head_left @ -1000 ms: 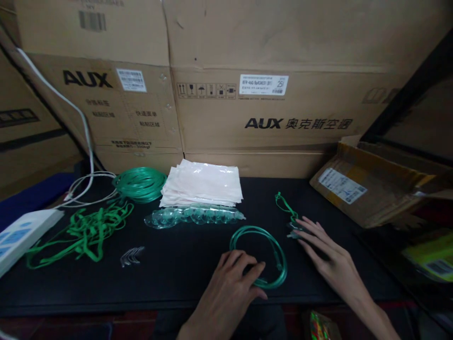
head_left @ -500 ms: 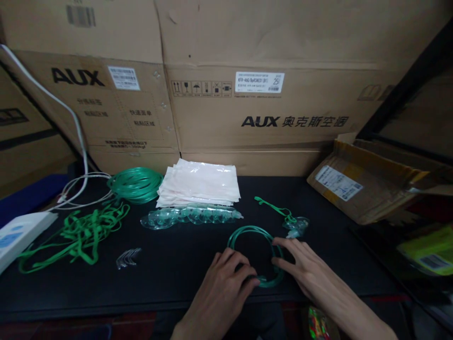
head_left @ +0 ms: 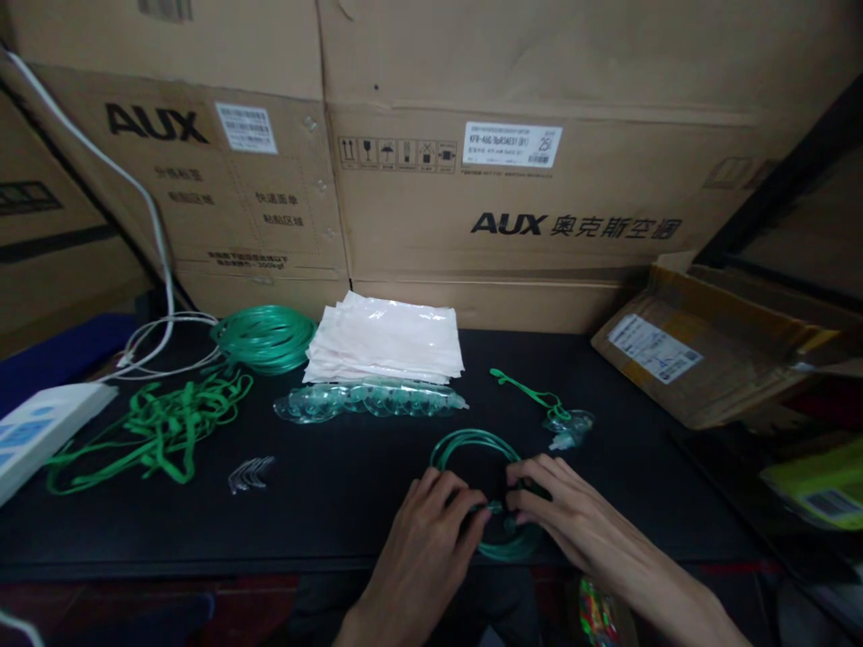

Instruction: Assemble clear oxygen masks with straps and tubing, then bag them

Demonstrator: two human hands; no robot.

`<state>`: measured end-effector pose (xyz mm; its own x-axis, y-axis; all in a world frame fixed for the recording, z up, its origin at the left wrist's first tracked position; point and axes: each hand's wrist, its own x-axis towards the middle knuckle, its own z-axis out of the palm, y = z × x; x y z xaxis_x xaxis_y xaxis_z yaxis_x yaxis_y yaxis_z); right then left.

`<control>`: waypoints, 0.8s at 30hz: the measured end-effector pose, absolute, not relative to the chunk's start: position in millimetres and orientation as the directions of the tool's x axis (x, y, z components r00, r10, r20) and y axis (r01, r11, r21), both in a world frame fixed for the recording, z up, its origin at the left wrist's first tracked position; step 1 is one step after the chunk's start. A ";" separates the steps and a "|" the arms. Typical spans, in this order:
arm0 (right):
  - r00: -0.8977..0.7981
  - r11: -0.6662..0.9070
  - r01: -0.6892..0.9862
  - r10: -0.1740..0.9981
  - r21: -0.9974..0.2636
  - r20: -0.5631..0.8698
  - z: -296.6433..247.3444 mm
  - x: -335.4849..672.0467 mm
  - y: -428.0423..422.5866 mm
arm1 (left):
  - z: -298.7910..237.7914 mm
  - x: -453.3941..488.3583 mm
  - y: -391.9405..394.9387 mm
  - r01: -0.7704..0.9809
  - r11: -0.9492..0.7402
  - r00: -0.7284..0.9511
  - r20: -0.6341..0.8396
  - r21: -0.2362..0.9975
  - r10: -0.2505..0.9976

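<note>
Black tabletop (head_left: 337,494), green tubing loop (head_left: 509,546), partly hidden behind fingers (head_left: 536,472)

A black table (head_left: 351,494) is used as the surface. Along its back edge, a thick coil of green tubing (head_left: 270,358) and a stack of white packets (head_left: 384,341) are set, with a row of clear masks (head_left: 368,400) laid before the packets. Toward the left edge, tangled green straps (head_left: 160,424) and a white power strip (head_left: 50,431) are placed, with small clear strips (head_left: 251,474) laid nearby. Near the front edge, a loop of green tube (head_left: 509,546) is laid, a strapped mask (head_left: 573,427) being placed behind it. The back right corner is occupied by a cardboard box (head_left: 680,395).
</note>
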<state>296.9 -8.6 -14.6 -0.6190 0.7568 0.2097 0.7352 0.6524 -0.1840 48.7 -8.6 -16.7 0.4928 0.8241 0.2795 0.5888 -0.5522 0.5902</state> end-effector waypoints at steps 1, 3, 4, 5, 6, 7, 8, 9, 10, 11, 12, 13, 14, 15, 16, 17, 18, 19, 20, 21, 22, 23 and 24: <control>-0.612 0.651 0.737 0.756 -0.179 0.231 -15.7 295.7 -11.6 | -17.0 49.0 -8.7 0.596 -0.543 0.481 0.280 0.591 0.831; -0.597 0.647 0.744 0.756 -0.170 0.267 -16.2 293.4 -20.8 | -17.7 49.3 -8.9 0.605 -0.527 0.459 0.281 0.597 0.843; -0.596 0.648 0.743 0.754 -0.167 0.278 -15.5 292.4 -26.7 | -18.2 49.3 -9.1 0.605 -0.521 0.448 0.284 0.602 0.848; -0.600 0.653 0.740 0.750 -0.165 0.278 -14.2 291.2 -33.2 | -18.9 49.2 -9.3 0.604 -0.516 0.436 0.290 0.607 0.852; -0.608 0.658 0.735 0.746 -0.162 0.271 -12.3 289.6 -39.8 | -19.8 49.1 -9.7 0.604 -0.512 0.427 0.294 0.610 0.855; -0.612 0.659 0.736 0.745 -0.155 0.265 -9.9 287.6 -46.1 | -20.6 49.0 -9.9 0.605 -0.510 0.421 0.298 0.611 0.857; -0.612 0.655 0.742 0.748 -0.140 0.257 -7.1 284.9 -51.8 | -21.4 49.0 -10.1 0.606 -0.511 0.419 0.302 0.609 0.856; -0.606 0.647 0.753 0.753 -0.121 0.255 -4.2 281.7 -56.7 | -22.0 48.9 -10.1 0.608 -0.515 0.424 0.302 0.604 0.854; -0.598 0.637 0.764 0.758 -0.099 0.262 -1.4 278.3 -60.5 | -22.3 48.9 -9.9 0.608 -0.520 0.434 0.298 0.599 0.850; -0.593 0.631 0.772 0.759 -0.079 0.268 1.2 274.9 -63.2 | -22.2 48.9 -9.4 0.608 -0.525 0.445 0.291 0.595 0.847; -0.593 0.631 0.774 0.755 -0.062 0.282 3.3 271.9 -64.7 | -21.7 48.8 -8.8 0.608 -0.527 0.452 0.286 0.594 0.845; -0.594 0.634 0.772 0.746 -0.049 0.303 4.7 269.4 -65.0 | -21.0 48.7 -8.1 0.607 -0.527 0.455 0.284 0.595 0.844; -0.596 0.641 0.766 0.734 -0.044 0.327 5.4 267.5 -64.5 | -20.1 48.5 -7.7 0.604 -0.524 0.454 0.282 0.601 0.845; -0.593 0.647 0.761 0.723 -0.048 0.356 5.4 266.3 -63.3 | -19.3 48.2 -7.8 0.596 -0.522 0.452 0.282 0.610 0.846; -0.583 0.650 0.757 0.717 -0.065 0.382 4.7 265.4 -61.9 | -18.6 47.8 -8.4 0.584 -0.522 0.451 0.287 0.621 0.845; -0.566 0.648 0.756 0.719 -0.094 0.404 3.6 264.9 -60.7 | -18.2 47.3 -9.8 0.567 -0.525 0.454 0.291 0.634 0.842; -0.546 0.644 0.754 0.724 -0.128 0.422 2.0 264.3 -60.1 | -18.2 46.7 -12.0 0.548 -0.529 0.461 0.294 0.648 0.837; -0.528 0.640 0.752 0.730 -0.162 0.433 -0.1 263.6 -60.3 | -18.3 46.1 -14.8 0.530 -0.533 0.471 0.295 0.659 0.832; -0.514 0.639 0.746 0.733 -0.189 0.446 -2.6 262.7 -61.5 | -18.4 45.5 -18.1 0.515 -0.541 0.483 0.296 0.666 0.824; -0.492 0.634 0.744 0.734 -0.213 0.469 -5.7 261.5 -63.5 | -18.3 44.9 -21.5 0.505 -0.549 0.497 0.296 0.666 0.816; -0.457 0.623 0.745 0.737 -0.239 0.497 -9.5 260.0 -66.2 | -17.7 44.3 -24.9 0.501 -0.558 0.516 0.290 0.661 0.806; -0.420 0.612 0.744 0.740 -0.268 0.526 -13.9 258.4 -69.2 | -16.5 43.8 -28.0 0.500 -0.570 0.539 0.281 0.652 0.794; -0.370 0.593 0.745 0.749 -0.306 0.550 -18.7 256.8 -72.1 | -14.6 43.2 -30.5 0.500 -0.581 0.561 0.270 0.642 0.782</control>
